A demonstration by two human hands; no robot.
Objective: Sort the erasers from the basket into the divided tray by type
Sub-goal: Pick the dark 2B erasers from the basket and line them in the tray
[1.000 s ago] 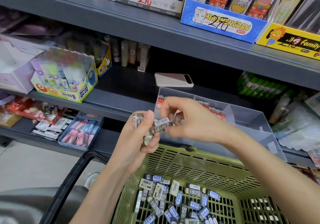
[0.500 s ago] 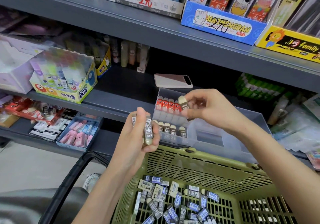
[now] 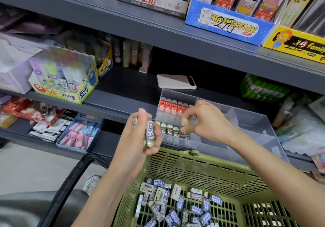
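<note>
Inside both hands [image 3: 131, 145], erasers [image 3: 149, 133], beside tray [image 3: 249, 119]

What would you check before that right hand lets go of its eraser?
1. Grip: the right hand pinches the eraser: ok.
2. Type: the eraser matches the grey row beside it, with a grey sleeve and cream tip: ok.
3. Place: it is kept out of the red row behind: ok.
4. Seating: it stands on the tray floor: cannot tell, fingers hide its base.
5. Room beyond it in that compartment: cannot tell, the hand covers it.
6. Supply: the left hand grips its spares: ok.
</note>
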